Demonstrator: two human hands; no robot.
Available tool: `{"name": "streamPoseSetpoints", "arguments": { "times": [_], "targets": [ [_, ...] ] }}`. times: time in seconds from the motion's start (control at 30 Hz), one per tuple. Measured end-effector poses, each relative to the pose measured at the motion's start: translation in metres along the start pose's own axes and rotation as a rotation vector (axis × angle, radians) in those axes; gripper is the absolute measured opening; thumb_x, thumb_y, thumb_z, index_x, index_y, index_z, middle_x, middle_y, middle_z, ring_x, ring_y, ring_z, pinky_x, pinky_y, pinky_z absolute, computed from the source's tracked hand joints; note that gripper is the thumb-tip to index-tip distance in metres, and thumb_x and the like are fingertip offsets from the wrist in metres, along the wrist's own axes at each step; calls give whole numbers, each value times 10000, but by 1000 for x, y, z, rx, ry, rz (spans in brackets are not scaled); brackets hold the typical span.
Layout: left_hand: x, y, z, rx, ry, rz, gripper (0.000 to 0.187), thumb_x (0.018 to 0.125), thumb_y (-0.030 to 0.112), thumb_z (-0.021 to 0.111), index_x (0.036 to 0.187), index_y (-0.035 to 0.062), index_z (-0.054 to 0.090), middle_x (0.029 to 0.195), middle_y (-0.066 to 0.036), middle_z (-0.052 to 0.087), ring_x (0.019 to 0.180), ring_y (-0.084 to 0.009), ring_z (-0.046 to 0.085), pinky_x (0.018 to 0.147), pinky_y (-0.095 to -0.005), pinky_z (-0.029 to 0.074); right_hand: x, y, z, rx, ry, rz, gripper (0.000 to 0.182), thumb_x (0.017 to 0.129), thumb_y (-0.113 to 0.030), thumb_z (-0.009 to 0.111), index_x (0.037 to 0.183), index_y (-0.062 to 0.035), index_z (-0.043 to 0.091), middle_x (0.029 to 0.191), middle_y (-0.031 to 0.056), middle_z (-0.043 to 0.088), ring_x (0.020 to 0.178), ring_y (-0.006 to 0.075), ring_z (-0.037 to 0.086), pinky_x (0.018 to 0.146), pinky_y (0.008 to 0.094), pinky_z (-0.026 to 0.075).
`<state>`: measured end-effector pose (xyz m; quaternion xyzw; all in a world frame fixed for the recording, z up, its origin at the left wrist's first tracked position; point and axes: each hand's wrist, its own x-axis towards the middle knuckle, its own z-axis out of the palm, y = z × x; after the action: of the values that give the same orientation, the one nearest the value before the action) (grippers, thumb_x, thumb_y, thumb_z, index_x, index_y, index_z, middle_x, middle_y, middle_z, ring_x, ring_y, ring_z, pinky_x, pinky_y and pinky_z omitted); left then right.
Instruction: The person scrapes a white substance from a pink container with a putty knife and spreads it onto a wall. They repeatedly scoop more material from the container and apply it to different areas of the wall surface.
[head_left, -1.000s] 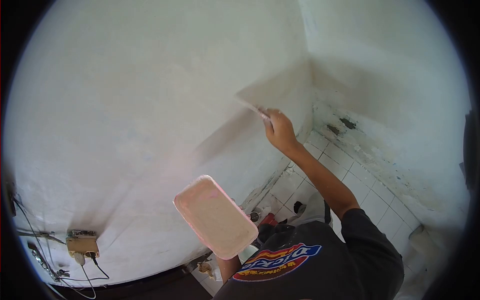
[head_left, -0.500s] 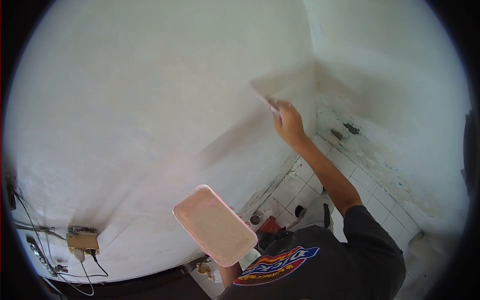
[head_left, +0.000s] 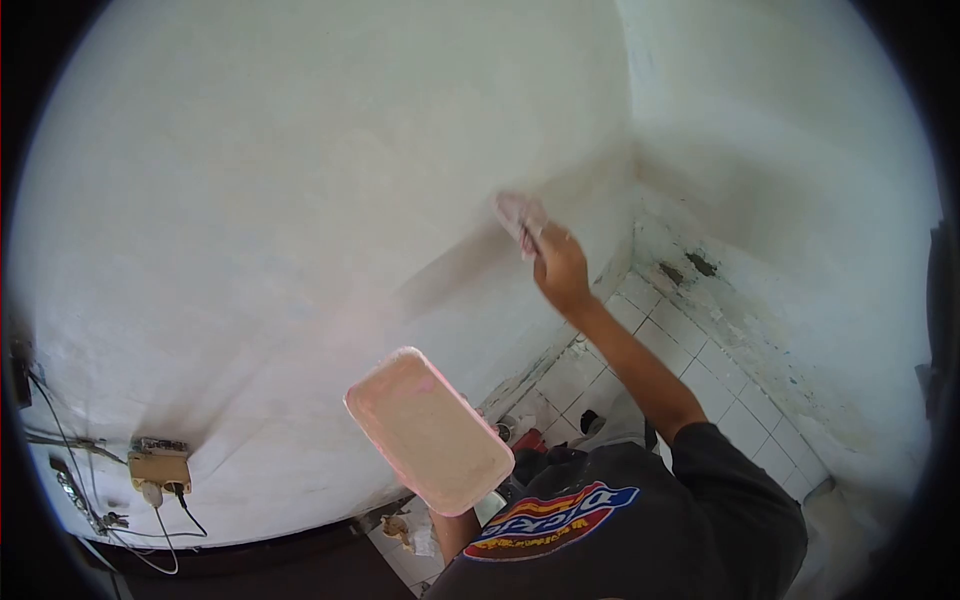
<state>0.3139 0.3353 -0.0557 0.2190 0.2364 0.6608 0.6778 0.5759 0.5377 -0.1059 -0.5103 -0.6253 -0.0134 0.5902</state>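
Note:
My right hand is closed round the handle of a flat, pale pink tool that looks like a putty knife. Its blade is close to or against the pale wall; contact is hard to tell, and motion blurs it. Held from beneath by my left hand is a shallow pink-rimmed tray, tilted toward me, with a flat beige-pink surface inside. The tray hides most of that hand's fingers. A faint pink patch shows on the wall above the tray.
A second wall meets the first at a corner, its lower part peeling. White floor tiles lie below. At lower left, a socket box with plugs and loose cables sits on the wall. Crumpled material lies near a dark edge.
My right hand has moved down and slightly left along the wall, and the tool's flat face now shows more. The tray has shifted slightly up in view.

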Motion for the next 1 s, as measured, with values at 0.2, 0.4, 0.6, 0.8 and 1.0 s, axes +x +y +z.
{"name": "streamPoseSetpoints", "arguments": {
  "times": [0.2,0.4,0.6,0.8,1.0],
  "targets": [
    [9,-15,9,25,18,56,724,911,612,438,1409,90,369,1293,-189,497,1111,-389,557,899,-576,487,-1,-9,-21,178,-137,72,390,835,17,525,1217,-28,586,1075,179,641,1012,357,593,885,410,466],
    [14,-39,27,36,71,124,709,920,597,433,1409,87,369,1293,-186,497,1117,-382,554,911,-568,484,71,43,-21,31,152,159,370,835,-5,540,1203,1,578,1034,206,629,991,362,578,881,417,454],
    [23,-67,51,60,128,190,694,929,583,429,1409,85,369,1293,-182,498,1123,-375,552,923,-560,482,-11,8,-12,65,-171,9,397,804,7,525,1198,4,573,1088,191,607,1010,375,564,897,427,448],
    [37,-85,69,84,179,282,679,938,568,424,1409,83,370,1293,-179,498,1129,-369,549,935,-552,479,45,46,-32,103,-165,72,413,855,-14,521,1267,-1,543,1169,191,604,1044,356,566,912,429,436],
    [44,-104,88,106,239,356,663,947,554,419,1409,81,370,1292,-176,498,1135,-362,547,947,-544,476,23,16,-19,49,-455,69,403,849,-18,520,1248,39,505,1226,213,559,1085,370,533,955,448,400]
  ]
}}
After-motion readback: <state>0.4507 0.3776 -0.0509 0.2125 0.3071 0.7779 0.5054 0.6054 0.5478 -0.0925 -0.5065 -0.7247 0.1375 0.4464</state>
